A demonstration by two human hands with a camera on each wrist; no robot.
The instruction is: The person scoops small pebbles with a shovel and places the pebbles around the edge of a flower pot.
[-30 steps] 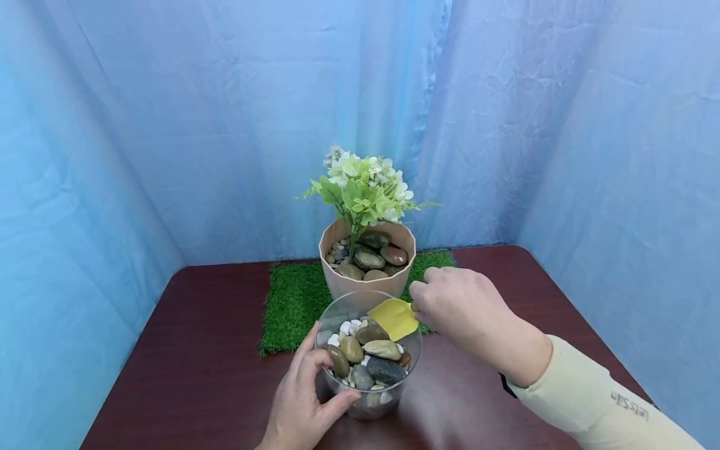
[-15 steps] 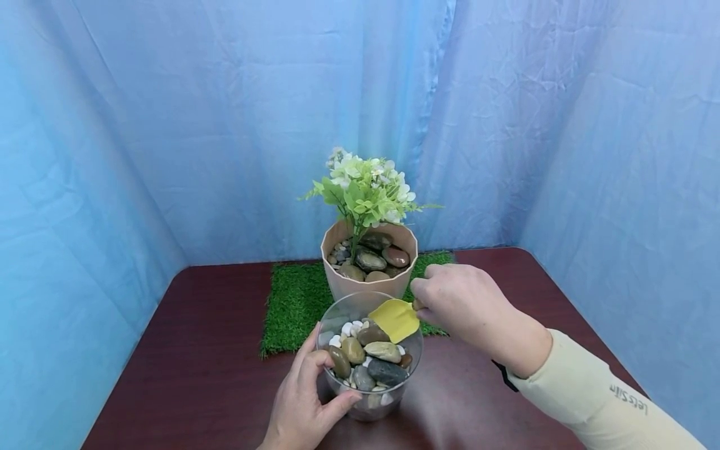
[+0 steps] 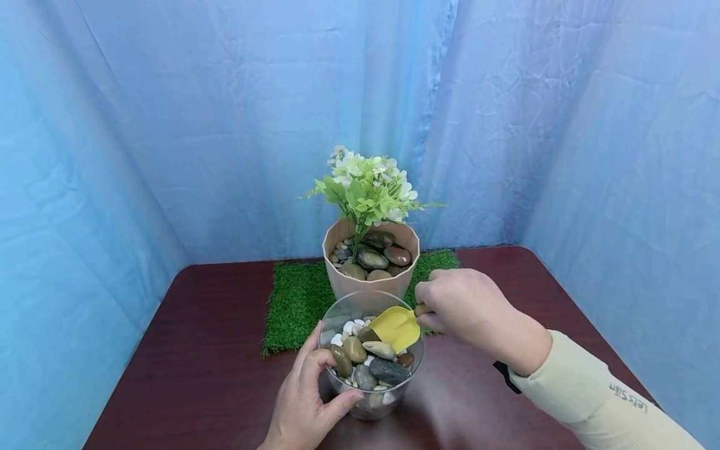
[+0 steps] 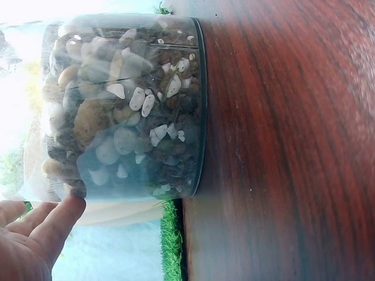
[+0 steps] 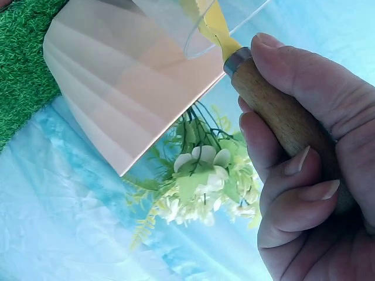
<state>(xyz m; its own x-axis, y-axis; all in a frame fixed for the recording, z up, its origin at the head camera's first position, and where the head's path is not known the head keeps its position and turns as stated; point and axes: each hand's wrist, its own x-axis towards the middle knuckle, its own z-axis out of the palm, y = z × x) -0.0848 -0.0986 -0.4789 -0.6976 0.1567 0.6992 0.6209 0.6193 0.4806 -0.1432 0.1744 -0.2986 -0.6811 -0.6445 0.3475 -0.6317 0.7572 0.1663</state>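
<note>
My right hand (image 3: 462, 304) grips the wooden handle (image 5: 275, 105) of a small yellow garden trowel (image 3: 397, 327). Its blade is inside a round clear container (image 3: 375, 395), lying over the stones at the right rear side. My left hand (image 3: 306, 394) holds the container's near left side, thumb toward the front and fingers along the rim. Inside are several large brown, tan and grey stones (image 3: 388, 371). White pebbles (image 4: 137, 99) and finer gravel show through the wall in the left wrist view. The trowel's tip hides part of a brown stone.
Right behind the container stands a peach flowerpot (image 3: 371, 289) with stones and a white-flowered plant (image 3: 371, 187). It sits on a green artificial grass mat (image 3: 298, 306). The dark red wooden table (image 3: 208, 350) extends to both sides, with blue curtains (image 3: 253, 125) behind.
The trowel blade has tipped and slid a little toward the front, now overlapping the pale tan stone. My right hand has shifted slightly; my left hand keeps its hold on the container.
</note>
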